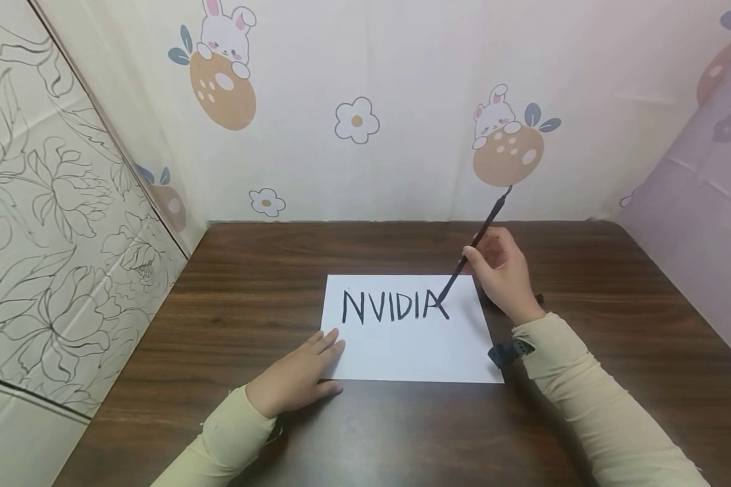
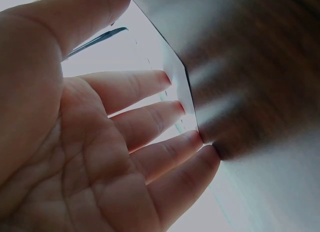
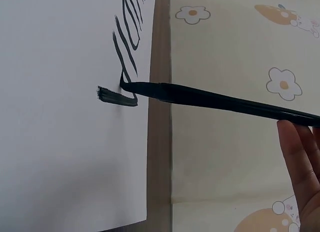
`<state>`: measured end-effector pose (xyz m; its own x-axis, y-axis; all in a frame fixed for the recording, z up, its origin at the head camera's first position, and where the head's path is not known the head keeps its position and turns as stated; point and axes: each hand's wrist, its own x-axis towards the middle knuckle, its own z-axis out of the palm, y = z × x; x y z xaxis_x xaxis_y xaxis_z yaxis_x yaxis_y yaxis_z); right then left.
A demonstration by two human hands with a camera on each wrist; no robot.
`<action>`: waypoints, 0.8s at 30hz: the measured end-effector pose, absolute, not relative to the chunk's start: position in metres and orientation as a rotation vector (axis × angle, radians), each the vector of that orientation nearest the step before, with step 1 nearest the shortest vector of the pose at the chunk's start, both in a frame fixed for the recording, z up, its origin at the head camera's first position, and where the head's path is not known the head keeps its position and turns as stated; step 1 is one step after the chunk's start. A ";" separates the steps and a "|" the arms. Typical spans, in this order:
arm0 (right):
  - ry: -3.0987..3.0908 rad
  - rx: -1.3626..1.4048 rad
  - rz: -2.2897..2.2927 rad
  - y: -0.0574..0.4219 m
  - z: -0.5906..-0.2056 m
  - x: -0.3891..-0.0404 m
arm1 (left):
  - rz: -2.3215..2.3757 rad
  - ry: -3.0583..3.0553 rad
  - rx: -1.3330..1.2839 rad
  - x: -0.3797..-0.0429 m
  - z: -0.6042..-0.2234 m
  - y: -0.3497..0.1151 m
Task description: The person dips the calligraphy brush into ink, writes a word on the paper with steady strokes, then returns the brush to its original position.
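A white sheet of paper [image 1: 411,355] lies on the dark wooden table [image 1: 402,433], bearing the black brushed letters "NVIDIA" [image 1: 396,306]. My right hand [image 1: 504,277] pinches a slim black calligraphy brush [image 1: 481,233] between thumb and fingers, above the sheet's right edge. The brush slants down to the left, and its bent tip [image 3: 129,86] touches the last letter A at its crossbar. My left hand [image 1: 298,372] rests at the sheet's lower left edge, its fingers extended over the paper and its thumb on the wood. The left wrist view shows the palm with spread, fairly straight fingers [image 2: 135,90].
A small dark object [image 1: 540,297], mostly hidden, sits behind the right wrist. A black device [image 1: 510,353] is strapped to that wrist. A cloth wall printed with rabbits and flowers [image 1: 414,135] stands at the table's far edge; a flower-patterned panel [image 1: 67,196] is on the left.
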<state>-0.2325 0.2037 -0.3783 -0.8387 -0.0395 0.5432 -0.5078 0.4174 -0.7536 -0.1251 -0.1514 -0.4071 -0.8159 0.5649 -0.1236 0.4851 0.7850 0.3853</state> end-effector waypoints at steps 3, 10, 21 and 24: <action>-2.238 0.452 1.399 0.206 -0.378 -0.232 | 0.500 2.745 0.820 -0.125 -0.407 -0.151; -2.242 0.425 1.409 0.210 -0.376 -0.230 | 0.496 2.746 0.821 -0.125 -0.408 -0.152; -2.176 0.438 1.486 0.216 -0.371 -0.229 | 0.489 2.746 0.834 -0.126 -0.409 -0.152; -2.148 0.431 1.527 0.219 -0.368 -0.228 | 0.488 2.746 0.837 -0.126 -0.409 -0.152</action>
<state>-0.2283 0.2190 -0.3683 -0.8415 0.0141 0.5401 -0.5055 0.3325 -0.7962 -0.1258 -0.1522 -0.4090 -0.8108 0.5730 -0.1195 0.4968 0.7817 0.3771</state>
